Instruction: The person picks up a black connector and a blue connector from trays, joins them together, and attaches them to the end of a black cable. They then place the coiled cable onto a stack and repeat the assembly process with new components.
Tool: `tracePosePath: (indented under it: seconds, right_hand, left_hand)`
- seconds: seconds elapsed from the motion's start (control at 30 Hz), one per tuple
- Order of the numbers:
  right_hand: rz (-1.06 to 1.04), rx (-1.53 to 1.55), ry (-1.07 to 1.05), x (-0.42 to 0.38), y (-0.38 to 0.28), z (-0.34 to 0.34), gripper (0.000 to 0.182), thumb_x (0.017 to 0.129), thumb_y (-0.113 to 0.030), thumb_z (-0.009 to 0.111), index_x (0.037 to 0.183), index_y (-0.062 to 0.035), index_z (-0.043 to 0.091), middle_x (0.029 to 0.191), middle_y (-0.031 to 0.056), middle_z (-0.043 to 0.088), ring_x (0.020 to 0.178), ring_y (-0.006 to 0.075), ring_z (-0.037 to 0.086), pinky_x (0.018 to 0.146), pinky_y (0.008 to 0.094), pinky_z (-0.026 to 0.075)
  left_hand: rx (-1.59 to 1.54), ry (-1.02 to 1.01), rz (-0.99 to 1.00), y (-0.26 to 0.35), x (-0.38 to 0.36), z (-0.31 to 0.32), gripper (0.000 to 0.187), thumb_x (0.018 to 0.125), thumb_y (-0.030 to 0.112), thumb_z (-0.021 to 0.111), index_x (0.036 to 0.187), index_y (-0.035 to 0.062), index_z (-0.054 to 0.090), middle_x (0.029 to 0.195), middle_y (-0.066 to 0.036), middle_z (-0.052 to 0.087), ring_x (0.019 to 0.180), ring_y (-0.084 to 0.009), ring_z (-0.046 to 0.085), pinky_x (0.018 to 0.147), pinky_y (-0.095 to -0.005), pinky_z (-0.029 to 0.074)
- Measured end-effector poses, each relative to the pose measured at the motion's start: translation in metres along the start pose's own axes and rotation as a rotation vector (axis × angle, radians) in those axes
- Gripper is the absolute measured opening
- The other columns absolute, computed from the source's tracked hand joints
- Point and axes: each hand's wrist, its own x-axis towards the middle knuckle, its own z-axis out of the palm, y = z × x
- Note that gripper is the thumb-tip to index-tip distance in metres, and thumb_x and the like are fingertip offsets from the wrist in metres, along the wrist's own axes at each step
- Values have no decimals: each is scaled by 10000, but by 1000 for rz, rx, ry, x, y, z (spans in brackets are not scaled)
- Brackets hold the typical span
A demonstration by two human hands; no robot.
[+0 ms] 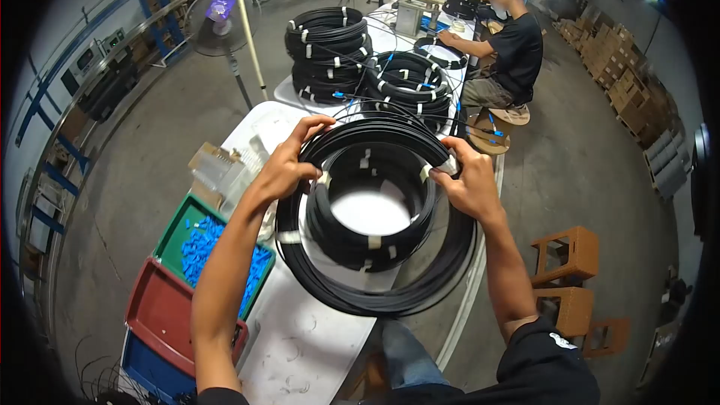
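A large coil of black cable (367, 301), bound with white tape, is held up by both hands at its far side. My left hand (289, 161) grips the coil's upper left, thumb and fingers around it. On the upper right, my right hand (471, 180) pinches the coil beside a white tape band. Below the held coil, a smaller stack of black coils (373, 244) stands on the white table (292, 345) and shows through the ring. Thin cable strands with blue connectors lie just beyond my hands.
Taller coil stacks (326, 52) stand farther along the table. A green bin (176, 229) of blue pieces, a red bin (161, 307) and a blue bin (150, 367) are at the left. A seated person (517, 49) works at the far right; orange stools (574, 255) stand nearer.
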Motion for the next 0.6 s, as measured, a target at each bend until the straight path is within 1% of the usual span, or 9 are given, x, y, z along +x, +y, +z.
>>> tracePosePath:
  seconds: [0.07,0.1,0.2,0.23,0.27,0.3,0.37,0.4,0.6]
  right_hand:
    - [41,-95,20,28,37,9,466,725,-126,789,1132,39,632,833,217,717,702,336,702,681,388,537]
    - [87,-144,15,37,44,14,487,726,-142,793,1150,36,636,905,245,718,798,363,713,764,410,544]
    - [317,-142,-14,45,88,46,514,732,-166,794,1185,23,641,1041,288,695,1012,427,673,932,442,510]
    - [337,-218,29,43,102,59,451,720,-155,811,1110,17,664,947,236,721,891,339,720,815,410,540]
    - [365,-213,28,40,109,64,455,717,-146,814,1112,20,661,941,237,720,886,336,721,809,409,540]
    - [396,-207,20,38,109,66,460,714,-138,817,1114,23,657,935,238,720,881,333,723,803,408,540]
    - [415,-184,64,37,109,66,475,709,-121,825,1125,28,650,934,239,721,883,323,726,803,403,538]
    - [604,-126,-31,43,91,59,481,712,-112,826,1135,28,644,966,245,717,927,328,721,830,397,534]
    - [559,-224,-11,51,85,59,484,734,-152,819,1144,26,634,1032,270,702,1005,385,691,874,421,523]
  left_hand:
    - [-29,-109,38,-38,63,-11,849,631,-51,610,1418,200,412,1444,-145,451,941,-187,605,591,-277,553]
    - [-34,-153,66,-56,88,-13,854,633,-65,607,1421,202,410,1451,-143,447,928,-195,606,585,-285,557]
    - [-78,-216,-135,-89,130,-10,876,636,-104,590,1435,205,403,1463,-157,439,953,-205,611,701,-303,563]
    - [-52,-250,-190,-105,141,-8,882,638,-111,584,1440,206,401,1470,-165,431,984,-208,613,731,-305,562]
    - [-32,-270,-245,-123,144,-6,915,633,-123,579,1462,214,386,1482,-175,411,1144,-238,574,882,-327,529]
    - [-46,-273,-259,-126,147,-4,915,633,-123,579,1462,214,386,1482,-175,411,1144,-238,574,882,-327,529]
    - [-22,-257,-212,-124,146,-4,944,634,-134,583,1479,229,370,1493,-181,397,1297,-269,475,1036,-360,437]
    - [-71,-293,-204,-122,147,-4,955,641,-140,597,1485,242,367,1500,-189,392,1421,-291,337,1123,-378,333]
    - [91,-254,-151,-116,153,-4,925,648,-131,624,1466,234,394,1497,-192,409,1447,-321,313,1128,-404,341]
